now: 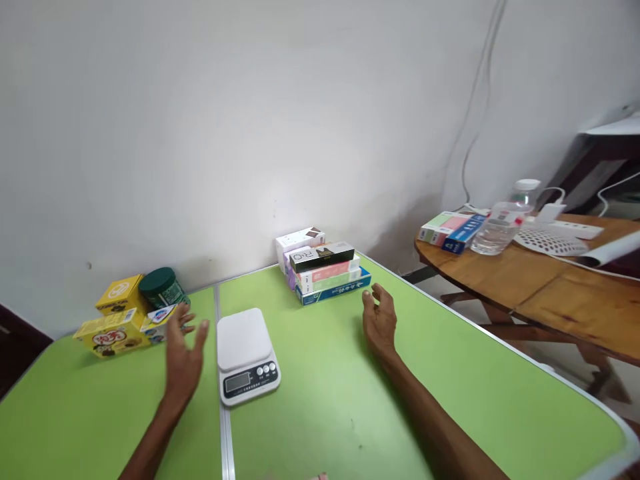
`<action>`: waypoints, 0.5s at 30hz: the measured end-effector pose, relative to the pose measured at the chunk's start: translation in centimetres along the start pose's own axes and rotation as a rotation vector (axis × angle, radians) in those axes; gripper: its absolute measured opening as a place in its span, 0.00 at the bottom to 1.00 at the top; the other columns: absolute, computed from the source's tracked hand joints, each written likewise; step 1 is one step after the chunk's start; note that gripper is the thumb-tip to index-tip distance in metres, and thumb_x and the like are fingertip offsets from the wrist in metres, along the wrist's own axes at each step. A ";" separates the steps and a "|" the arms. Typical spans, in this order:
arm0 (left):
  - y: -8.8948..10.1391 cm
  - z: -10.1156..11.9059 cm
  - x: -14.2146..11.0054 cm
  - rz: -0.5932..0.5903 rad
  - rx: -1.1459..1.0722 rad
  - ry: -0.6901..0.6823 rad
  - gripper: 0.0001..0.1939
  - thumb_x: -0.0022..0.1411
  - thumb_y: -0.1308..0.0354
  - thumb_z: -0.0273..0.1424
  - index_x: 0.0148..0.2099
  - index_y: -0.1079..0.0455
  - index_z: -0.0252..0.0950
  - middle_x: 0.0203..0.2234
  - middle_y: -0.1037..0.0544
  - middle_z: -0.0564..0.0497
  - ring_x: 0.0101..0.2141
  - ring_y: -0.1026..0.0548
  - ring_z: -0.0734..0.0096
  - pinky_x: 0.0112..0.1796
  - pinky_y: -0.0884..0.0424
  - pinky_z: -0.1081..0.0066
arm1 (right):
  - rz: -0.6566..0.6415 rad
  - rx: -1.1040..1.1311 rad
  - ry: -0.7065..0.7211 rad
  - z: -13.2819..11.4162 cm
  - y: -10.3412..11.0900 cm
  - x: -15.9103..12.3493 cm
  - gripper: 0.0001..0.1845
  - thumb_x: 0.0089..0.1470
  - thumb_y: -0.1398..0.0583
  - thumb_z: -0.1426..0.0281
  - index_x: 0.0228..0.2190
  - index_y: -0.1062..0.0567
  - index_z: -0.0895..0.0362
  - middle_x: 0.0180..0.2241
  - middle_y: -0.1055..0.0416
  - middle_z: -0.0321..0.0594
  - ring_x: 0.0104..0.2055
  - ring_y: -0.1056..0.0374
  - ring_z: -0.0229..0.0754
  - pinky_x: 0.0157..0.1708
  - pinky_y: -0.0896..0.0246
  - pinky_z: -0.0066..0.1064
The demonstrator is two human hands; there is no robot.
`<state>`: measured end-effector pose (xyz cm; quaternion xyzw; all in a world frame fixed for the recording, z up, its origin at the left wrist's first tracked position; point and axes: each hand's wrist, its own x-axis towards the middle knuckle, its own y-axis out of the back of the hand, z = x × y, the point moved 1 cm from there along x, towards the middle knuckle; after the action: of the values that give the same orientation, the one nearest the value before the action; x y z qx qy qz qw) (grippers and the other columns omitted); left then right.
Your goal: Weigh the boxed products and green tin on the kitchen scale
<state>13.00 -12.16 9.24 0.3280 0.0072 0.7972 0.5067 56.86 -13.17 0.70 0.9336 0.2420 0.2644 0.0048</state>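
Note:
My left hand (185, 350) hovers over the green table, fingers spread and holding nothing. It is nearest a group of yellow boxes (113, 333) and a dark green round tub (164, 288) by the wall. Between my hands lies a white digital kitchen scale (245, 337), its platform bare and its display dark. My right hand (380, 320) is also empty, with the fingers loosely curved and apart from the thumb. Just beyond it sits a stack of flat boxes: a black RIO box (323, 257) on top, pink and green ones under it, a blue box (335, 290) at the bottom.
A metal seam (227, 440) crosses the green table (320, 413). To the right, a wooden table (545, 300) holds more small boxes (453, 231), a clear water bottle (505, 220), a power strip (570, 229) and cables. The wall (300, 120) stands behind.

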 end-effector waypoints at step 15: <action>-26.3 10.9 -2.8 -0.534 -0.156 0.215 0.45 0.68 0.57 0.60 0.75 0.57 0.37 0.73 0.50 0.34 0.72 0.47 0.50 0.67 0.44 0.51 | 0.036 -0.001 0.082 2.7 -4.7 5.4 0.34 0.68 0.56 0.52 0.61 0.31 0.59 0.61 0.30 0.55 0.68 0.43 0.55 0.66 0.51 0.56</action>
<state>40.61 -5.18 7.26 0.1883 0.0858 0.6641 0.7185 60.10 -6.20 0.41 0.9262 0.2248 0.3024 -0.0093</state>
